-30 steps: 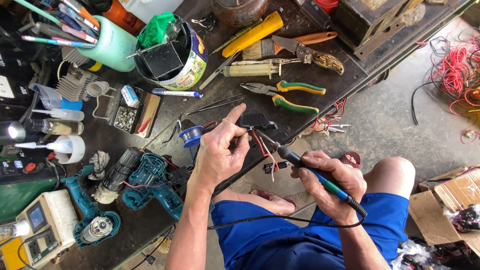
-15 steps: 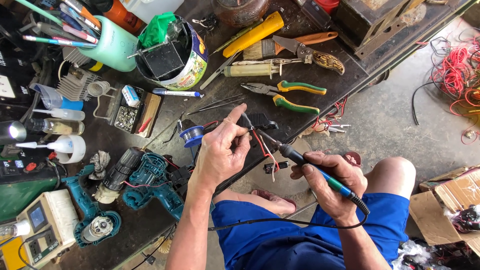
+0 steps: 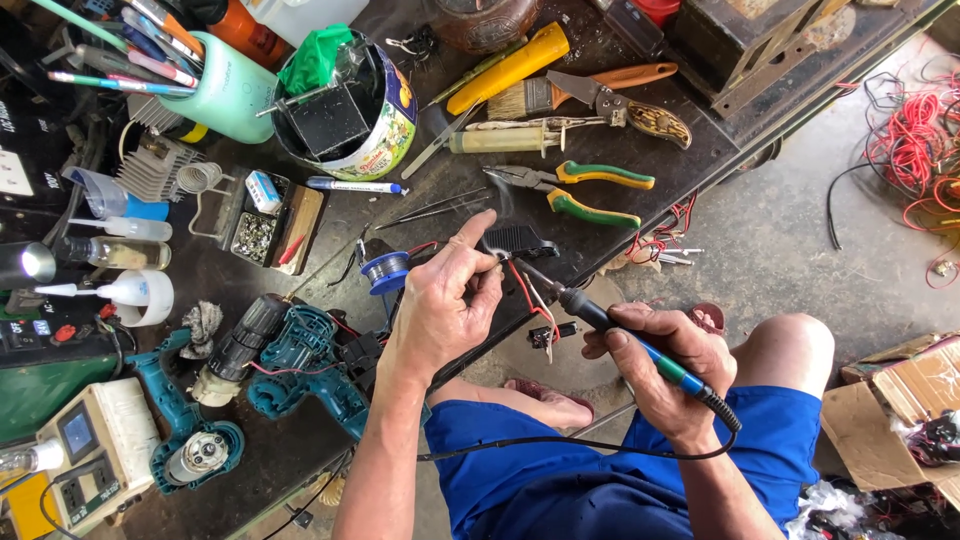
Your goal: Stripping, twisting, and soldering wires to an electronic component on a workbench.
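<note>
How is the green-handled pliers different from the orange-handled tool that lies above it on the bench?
The green-handled pliers has two green and yellow grips spread apart, while the orange-handled tool shows one orange grip. The pliers has a slim, pointed nose toward the left; the orange-handled tool has a broader grey metal head. The pliers lies nearer the left hand; the orange-handled tool lies farther up the bench. Neither is being held.

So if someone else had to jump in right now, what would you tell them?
Right hand grips the blue-handled soldering iron; its tip meets the small black part at the bench edge.
Left hand pinches something thin at that same spot, too fine to make out. A wisp of smoke rises there.
Blue solder spool sits just left of the left hand; green-handled pliers lie behind the part.
Red and white wires hang loose from the part.
The joint is under way, not finished.
</note>
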